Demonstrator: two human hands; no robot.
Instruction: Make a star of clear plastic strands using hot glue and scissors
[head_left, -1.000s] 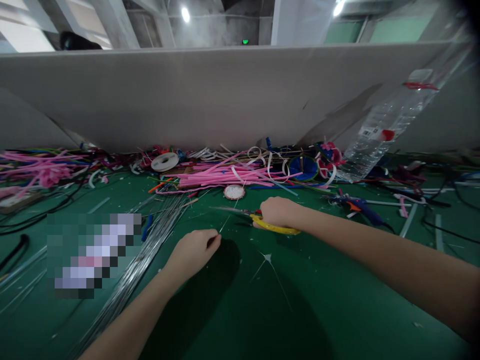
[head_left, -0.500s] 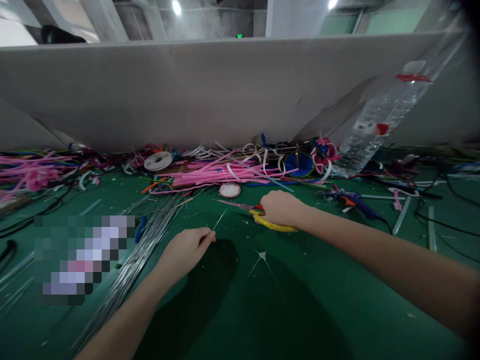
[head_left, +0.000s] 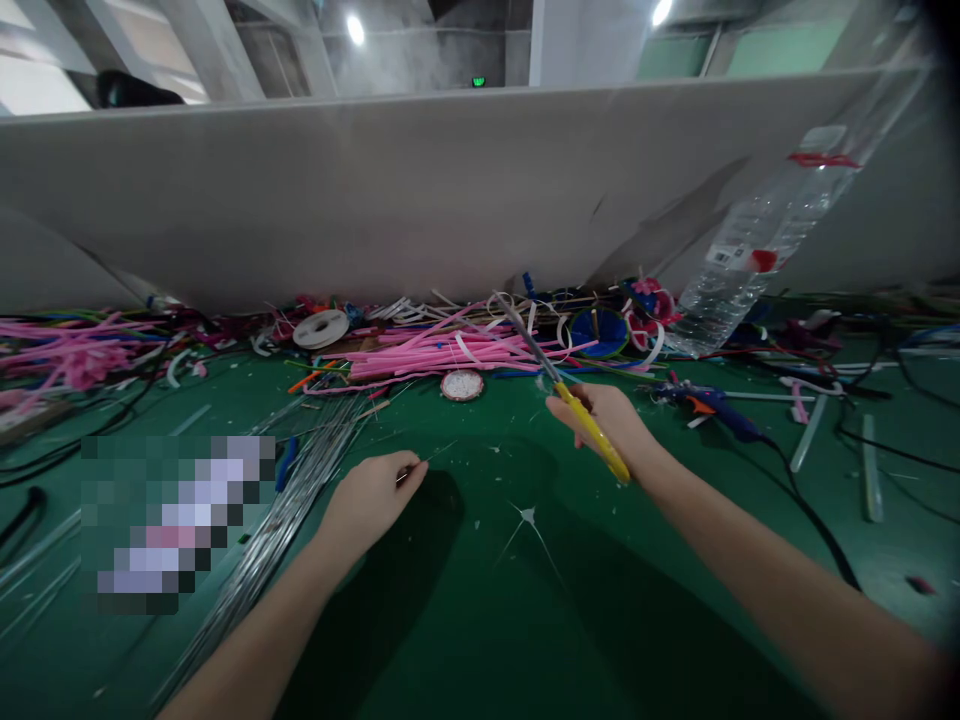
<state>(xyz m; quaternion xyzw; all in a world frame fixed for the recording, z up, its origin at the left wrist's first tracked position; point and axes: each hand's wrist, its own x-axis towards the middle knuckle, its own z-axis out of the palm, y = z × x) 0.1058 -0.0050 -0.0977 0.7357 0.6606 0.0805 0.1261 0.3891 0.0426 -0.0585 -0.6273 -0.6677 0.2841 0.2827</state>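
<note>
Head view: pinching thin wire [head_left: 435, 455] in left hand [head_left: 371, 500], gripping lifted yellow scissors [head_left: 551, 380] in right hand [head_left: 611, 425]; seemingly not yet cut.

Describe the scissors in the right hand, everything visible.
The scissors have yellow, plastic-looking handles and long, slim grey metal blades that appear closed. The right hand grips the handles and hides most of them. The blades slant away and leftward, with the tips toward the pink strips. The scissors are apparently held above the green mat.
</note>
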